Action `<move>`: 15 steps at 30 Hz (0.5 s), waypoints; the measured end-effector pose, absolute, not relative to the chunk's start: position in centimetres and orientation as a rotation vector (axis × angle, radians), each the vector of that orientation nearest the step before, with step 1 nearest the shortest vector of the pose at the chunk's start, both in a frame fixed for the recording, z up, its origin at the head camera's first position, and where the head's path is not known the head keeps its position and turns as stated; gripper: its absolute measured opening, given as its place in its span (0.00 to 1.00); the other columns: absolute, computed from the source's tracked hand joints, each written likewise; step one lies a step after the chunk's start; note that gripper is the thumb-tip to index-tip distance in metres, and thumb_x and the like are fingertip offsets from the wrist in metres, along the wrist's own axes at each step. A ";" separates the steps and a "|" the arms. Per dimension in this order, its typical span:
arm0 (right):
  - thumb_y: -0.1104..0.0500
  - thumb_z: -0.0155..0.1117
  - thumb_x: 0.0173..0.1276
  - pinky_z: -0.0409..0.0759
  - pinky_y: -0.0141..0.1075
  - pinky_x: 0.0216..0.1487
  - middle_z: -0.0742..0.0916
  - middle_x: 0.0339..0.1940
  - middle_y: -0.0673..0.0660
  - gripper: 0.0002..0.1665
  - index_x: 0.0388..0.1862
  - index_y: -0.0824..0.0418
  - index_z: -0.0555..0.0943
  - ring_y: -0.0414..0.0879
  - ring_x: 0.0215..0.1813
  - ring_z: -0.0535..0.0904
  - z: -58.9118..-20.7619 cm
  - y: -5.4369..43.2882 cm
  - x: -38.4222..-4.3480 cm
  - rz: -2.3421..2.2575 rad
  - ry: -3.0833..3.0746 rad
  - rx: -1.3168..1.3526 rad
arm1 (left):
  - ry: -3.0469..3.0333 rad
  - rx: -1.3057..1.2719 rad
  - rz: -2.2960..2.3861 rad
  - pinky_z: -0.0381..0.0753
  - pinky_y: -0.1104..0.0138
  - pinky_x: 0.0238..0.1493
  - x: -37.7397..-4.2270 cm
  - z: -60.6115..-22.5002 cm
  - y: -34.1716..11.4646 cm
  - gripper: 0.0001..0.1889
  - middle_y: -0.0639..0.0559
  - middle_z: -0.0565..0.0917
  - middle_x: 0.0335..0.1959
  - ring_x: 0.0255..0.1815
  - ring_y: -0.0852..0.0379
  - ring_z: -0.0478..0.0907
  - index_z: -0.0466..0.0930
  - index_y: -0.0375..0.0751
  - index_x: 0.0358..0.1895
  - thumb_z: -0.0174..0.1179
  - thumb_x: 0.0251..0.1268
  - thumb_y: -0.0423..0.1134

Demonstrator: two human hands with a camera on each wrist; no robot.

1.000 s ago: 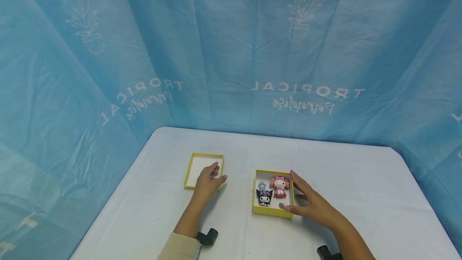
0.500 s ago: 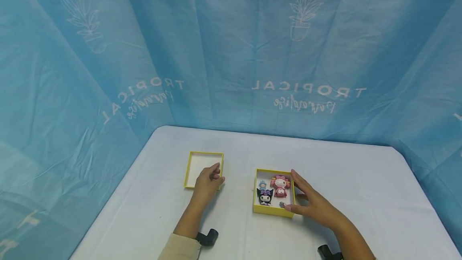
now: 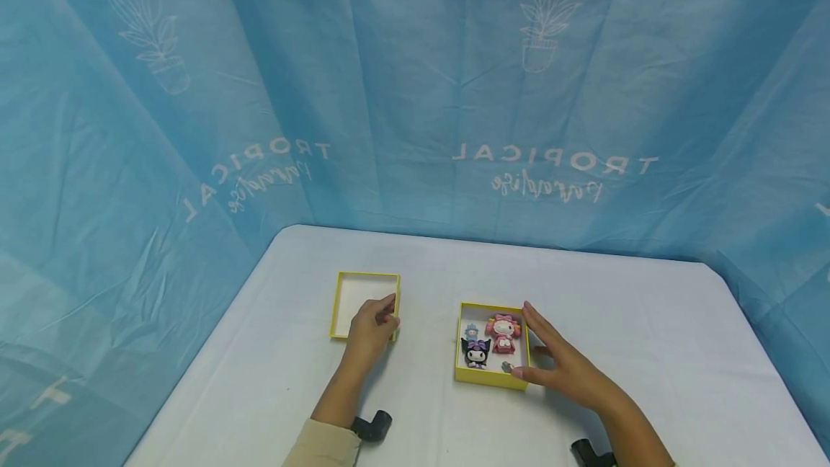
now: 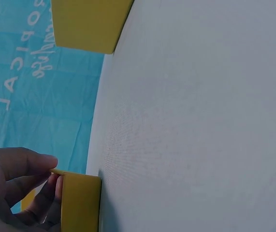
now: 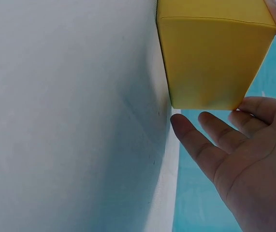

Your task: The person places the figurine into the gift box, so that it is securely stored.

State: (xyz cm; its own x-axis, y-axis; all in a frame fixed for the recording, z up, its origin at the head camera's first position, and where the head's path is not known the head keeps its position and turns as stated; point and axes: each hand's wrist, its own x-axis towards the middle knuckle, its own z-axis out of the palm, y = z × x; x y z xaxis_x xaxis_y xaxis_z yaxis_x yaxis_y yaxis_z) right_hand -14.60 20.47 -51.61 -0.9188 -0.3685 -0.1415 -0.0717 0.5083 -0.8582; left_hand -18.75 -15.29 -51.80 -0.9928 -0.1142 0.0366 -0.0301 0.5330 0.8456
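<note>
In the head view, my left hand [image 3: 371, 330] pinches the right wall of a shallow yellow box lid [image 3: 336, 306], white inside and lying open side up. The left wrist view shows the thumb outside that wall [image 4: 81, 203] and fingertips inside it. My right hand [image 3: 567, 370] holds the right side of a deeper yellow box [image 3: 489, 378], thumb at the near corner and index finger at the far one. The other fingers stay extended beside it. Inside lie a pink figurine [image 3: 503, 334], a black-and-purple figurine [image 3: 476, 354], a small blue figurine [image 3: 472, 332] and a small grey piece [image 3: 507, 367], partly hidden.
Both yellow pieces rest on a white-covered table [image 3: 428, 416], with a gap between them. Blue printed curtain [image 3: 402, 107] hangs around the back and sides. Black camera mounts [image 3: 373, 427] show at both wrists.
The lid has shifted slightly to the left along with my left hand, whose fingers have drawn closer around its right wall. The right hand and the box with figurines stay in place.
</note>
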 end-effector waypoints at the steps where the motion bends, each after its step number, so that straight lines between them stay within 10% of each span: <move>1: 0.44 0.76 0.61 0.71 0.60 0.73 0.46 0.87 0.50 0.61 0.83 0.31 0.46 0.64 0.82 0.57 -51.6 20.5 -14.6 -1.374 2.451 -0.374 | -2.672 0.127 -1.457 0.81 0.67 0.52 -18.8 -51.8 -15.3 0.25 0.46 0.83 0.49 0.50 0.54 0.81 0.79 0.37 0.65 0.63 0.62 0.28; 15: 0.44 0.76 0.61 0.70 0.60 0.73 0.47 0.87 0.50 0.61 0.83 0.32 0.47 0.63 0.83 0.54 -51.4 20.4 -14.6 -1.368 2.458 -0.371 | -2.532 0.089 -1.508 0.85 0.71 0.50 -18.3 -51.1 -15.1 0.26 0.46 0.81 0.52 0.54 0.50 0.82 0.75 0.36 0.68 0.59 0.65 0.28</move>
